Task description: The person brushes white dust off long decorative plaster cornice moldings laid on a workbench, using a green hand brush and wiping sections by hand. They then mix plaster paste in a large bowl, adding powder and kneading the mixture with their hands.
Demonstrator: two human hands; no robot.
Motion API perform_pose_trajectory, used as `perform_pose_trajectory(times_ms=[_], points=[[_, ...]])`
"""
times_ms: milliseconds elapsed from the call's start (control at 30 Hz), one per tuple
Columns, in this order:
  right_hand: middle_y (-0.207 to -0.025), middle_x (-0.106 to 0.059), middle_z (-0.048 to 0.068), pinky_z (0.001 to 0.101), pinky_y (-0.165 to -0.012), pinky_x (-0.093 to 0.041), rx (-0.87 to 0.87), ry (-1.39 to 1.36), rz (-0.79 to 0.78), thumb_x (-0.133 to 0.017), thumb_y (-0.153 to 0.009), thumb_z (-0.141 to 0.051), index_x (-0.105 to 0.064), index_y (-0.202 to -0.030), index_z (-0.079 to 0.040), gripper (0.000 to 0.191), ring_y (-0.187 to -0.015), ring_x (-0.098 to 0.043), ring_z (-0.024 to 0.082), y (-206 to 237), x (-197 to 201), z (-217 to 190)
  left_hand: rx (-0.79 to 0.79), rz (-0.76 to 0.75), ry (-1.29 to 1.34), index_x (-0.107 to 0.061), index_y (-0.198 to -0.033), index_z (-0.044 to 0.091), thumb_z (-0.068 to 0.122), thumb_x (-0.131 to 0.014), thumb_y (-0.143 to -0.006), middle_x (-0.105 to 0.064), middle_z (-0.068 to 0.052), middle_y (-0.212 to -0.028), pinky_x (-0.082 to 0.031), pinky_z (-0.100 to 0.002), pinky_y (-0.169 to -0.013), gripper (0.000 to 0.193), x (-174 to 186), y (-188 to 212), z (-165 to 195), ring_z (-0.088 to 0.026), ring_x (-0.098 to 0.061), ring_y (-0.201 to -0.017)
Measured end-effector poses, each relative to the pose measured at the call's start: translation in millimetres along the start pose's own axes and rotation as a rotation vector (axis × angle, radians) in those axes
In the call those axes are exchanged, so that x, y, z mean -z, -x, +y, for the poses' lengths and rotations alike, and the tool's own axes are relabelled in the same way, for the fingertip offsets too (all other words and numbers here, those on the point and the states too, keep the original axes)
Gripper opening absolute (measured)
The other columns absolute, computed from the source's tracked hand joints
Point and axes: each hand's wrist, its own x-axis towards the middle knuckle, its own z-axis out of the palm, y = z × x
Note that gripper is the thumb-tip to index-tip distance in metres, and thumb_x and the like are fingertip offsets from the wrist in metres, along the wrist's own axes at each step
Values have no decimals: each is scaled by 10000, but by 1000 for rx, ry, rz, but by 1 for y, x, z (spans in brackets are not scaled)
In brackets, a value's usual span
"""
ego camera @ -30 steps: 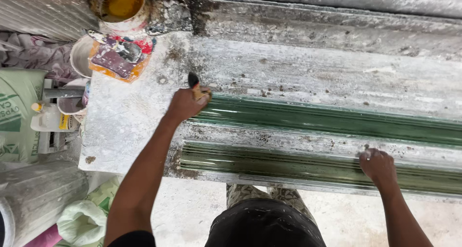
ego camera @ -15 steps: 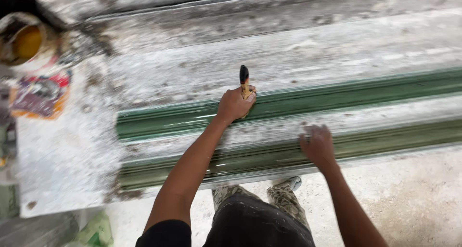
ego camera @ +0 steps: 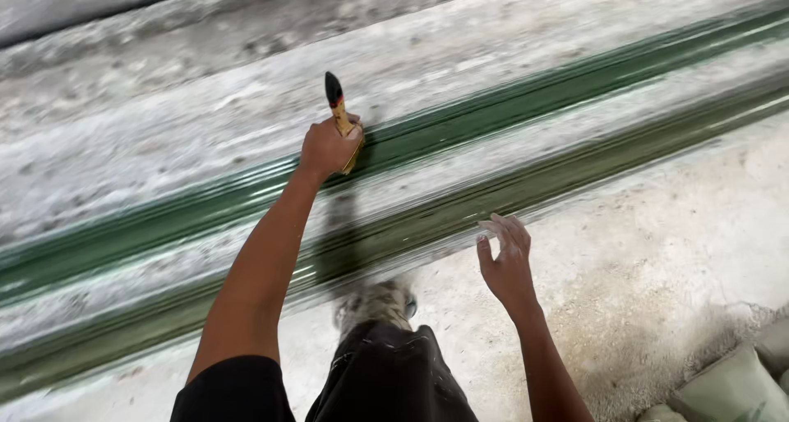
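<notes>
The left hand (ego camera: 329,147) grips a brush (ego camera: 339,114) on the moulding (ego camera: 509,110) — right hand (ego camera: 508,262) nearer, over the floor (ego camera: 657,258).

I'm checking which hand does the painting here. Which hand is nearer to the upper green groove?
Left. The left hand grips the paintbrush right on the upper green groove. The right hand hangs open below, near the lower groove at the slab's front edge.

Your table (ego camera: 164,134) is a long, rough grey slab, crusted with white residue, running diagonally across view. Two glossy green moulded strips lie on it lengthwise: upper strip (ego camera: 509,110), lower strip (ego camera: 460,212) at the near edge. Dusty concrete floor (ego camera: 657,266) below; sacks (ego camera: 731,385) on it bottom right.
</notes>
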Motion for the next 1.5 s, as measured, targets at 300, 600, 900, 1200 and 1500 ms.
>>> perform_pose_trajectory(times_ms=[300,600,900,1200,1500], points=[[-1364,-619,159,495,-1170,-342,-97,-106,72,-612,-1005,-203,-655,-1220,-72,256,-1394,-458,373,-61,97,155,-90,26,-12,-768,-1125,189,432,-659,-907,-761,-128,-803,-590,-445,-697,344,-163,-79,161,-332,-739,-731],[-1372,-609,140,499,-1179,-351,-60,-15,-24,-604,-1018,-222,-656,-1240,-86,266,-1412,-451,373,-189,235,364,-79,-25,57,-755,-1172,215,432,-630,-940,-744,-132,-748,-583,-484,-685,342,-369,-184,349,-351,-723,-691],[-1389,-617,130,495,-1188,-357,-223,40,43,-584,-1028,-212,-656,-1257,-84,273,-1414,-455,355,-298,382,570,-80,-62,-43,-714,-1171,194,406,-611,-940,-733,-142,-794,-551,-534,-630,330,-530,-265,546,-386,-694,-702],[-1387,-601,163,511,-1178,-342,-123,121,76,-592,-1015,-138,-659,-1258,-63,263,-1420,-418,391,-436,482,821,-66,-181,-130,-688,-984,124,441,-543,-1034,-661,-107,-659,-534,-501,-531,352,-743,-368,716,-339,-671,-579],[-1383,-605,184,513,-1165,-328,-96,78,-99,-609,-980,-130,-666,-1224,-47,263,-1414,-406,417,-490,557,921,-125,-8,6,-707,-1164,139,384,-559,-936,-692,-113,-644,-531,-464,-403,366,-923,-459,888,-279,-660,-463]])
